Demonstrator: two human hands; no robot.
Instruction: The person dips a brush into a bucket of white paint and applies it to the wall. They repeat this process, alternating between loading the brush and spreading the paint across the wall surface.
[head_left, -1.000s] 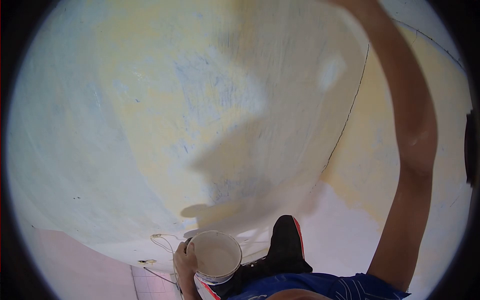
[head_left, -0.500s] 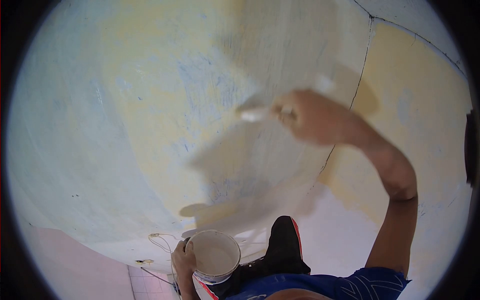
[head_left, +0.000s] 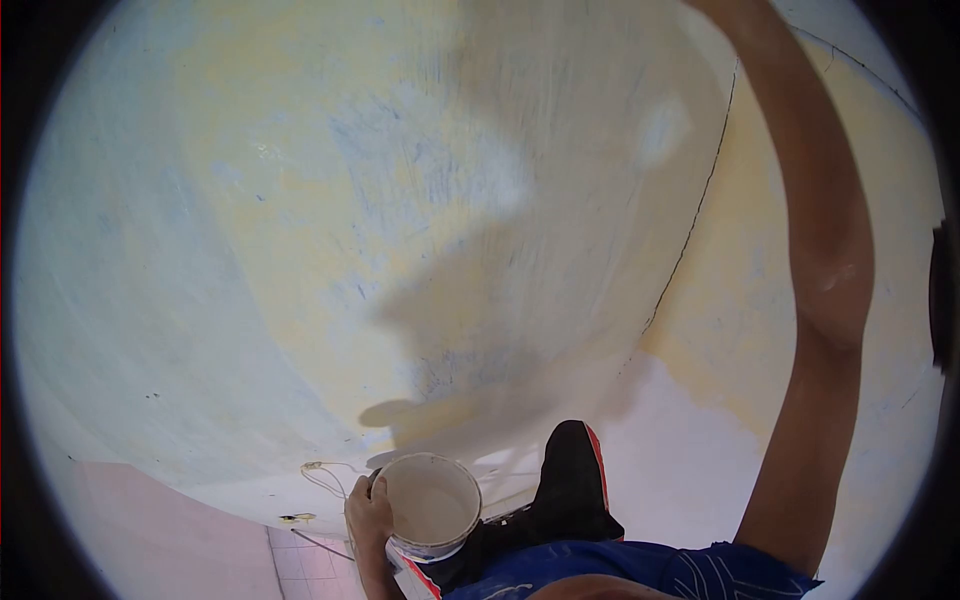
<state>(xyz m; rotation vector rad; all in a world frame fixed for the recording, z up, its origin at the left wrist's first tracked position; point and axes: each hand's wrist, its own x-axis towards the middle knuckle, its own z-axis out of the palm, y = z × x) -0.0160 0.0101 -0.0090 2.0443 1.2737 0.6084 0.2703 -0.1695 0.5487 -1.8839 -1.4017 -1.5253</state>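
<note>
My left hand (head_left: 369,514) is closed on the left rim of a white bucket (head_left: 432,549), with the thumb over the edge. The bucket's inside is pale, with a whitish coating, and its mouth faces up at me. My right arm (head_left: 832,270) stretches up along the right side, and its hand is beyond the top edge of the view. In front of me is a wall (head_left: 270,240) with patchy yellow, pale blue and whitish paint and bluish scuffs. Shadows of my head and arm fall on it.
A dark crack (head_left: 690,235) runs down the wall's corner on the right. My bent knee in dark trousers (head_left: 572,490) is beside the bucket. A thin looped cable (head_left: 322,480) and a wall socket (head_left: 296,518) are at lower left, above pinkish floor tiles (head_left: 305,565).
My right hand, which held a white-ended tool near the middle of the wall, has moved up and out of view. The left hand and bucket have barely shifted.
</note>
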